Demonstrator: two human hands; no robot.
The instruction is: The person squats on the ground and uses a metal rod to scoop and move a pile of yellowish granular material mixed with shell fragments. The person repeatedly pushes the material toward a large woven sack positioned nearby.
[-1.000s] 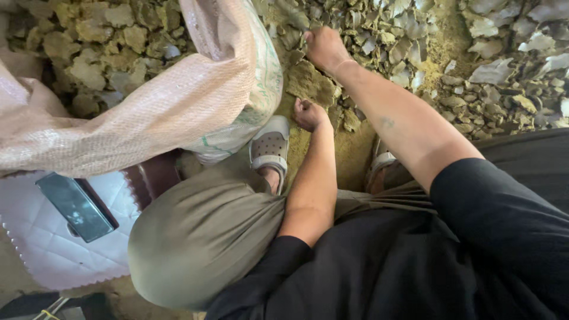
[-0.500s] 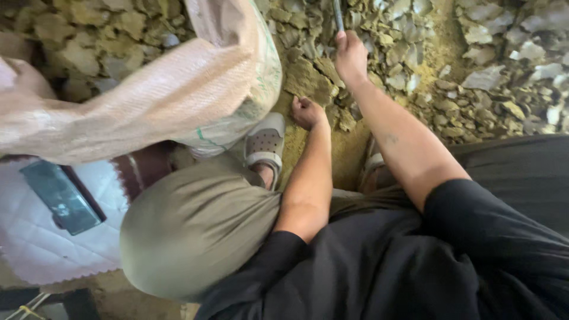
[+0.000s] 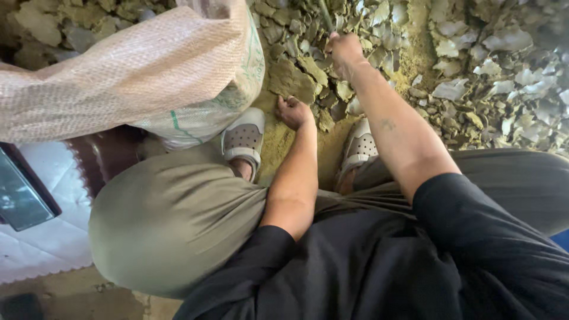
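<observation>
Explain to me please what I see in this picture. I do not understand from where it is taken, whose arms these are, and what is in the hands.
There is no machine here. A person wears a camera on the head, and it looks straight down, so you see that person's own body from above: black sleeves, olive trousers over bent knees, and two pale perforated sandals.

The right hand reaches furthest forward and has its grip closed on a thin dark stick-like tool; what kind of tool is too blurred to tell. The left hand is curled into a loose fist resting on the ground; I cannot tell whether it holds anything.

The ground is a heap of grey-brown broken flakes and lumps with sandy dirt. On the left lies a large woven sack. A white quilted mat lies lower left.
</observation>
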